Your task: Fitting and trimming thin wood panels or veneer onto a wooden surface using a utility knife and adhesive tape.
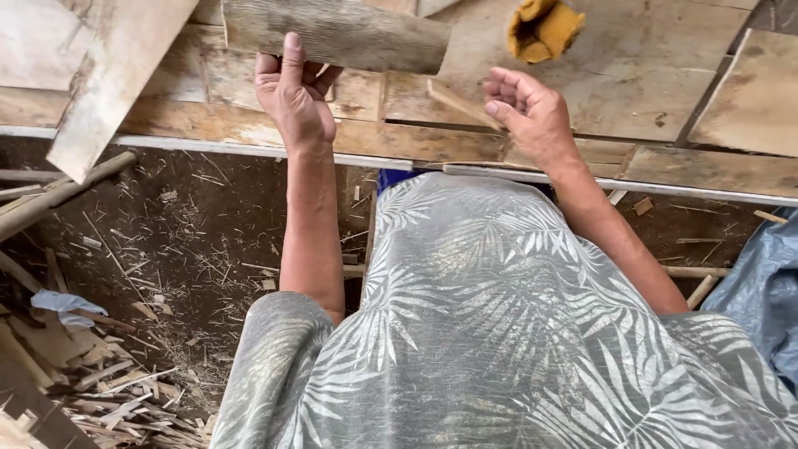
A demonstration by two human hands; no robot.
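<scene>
Gripping the weathered wooden block [337,35] from below, the left hand [291,96] holds it just above the plank desk [249,125]. Right hand [528,112] curls loosely, pinching a thin wood sliver [461,106]; that one-handed end grip looks shaky, so the block could tip and drop.

- Two bare hands: left hand [293,93], right hand [529,110].
- One rough grey wood block [337,33], in the left hand.
- One thin wood strip [461,104], at the right hand.
- One yellow glove [544,29] on the tabletop [632,83].
- One blue tarp [765,291].
- One scrap pile [83,382] on the floor; pieces too many to count.
</scene>
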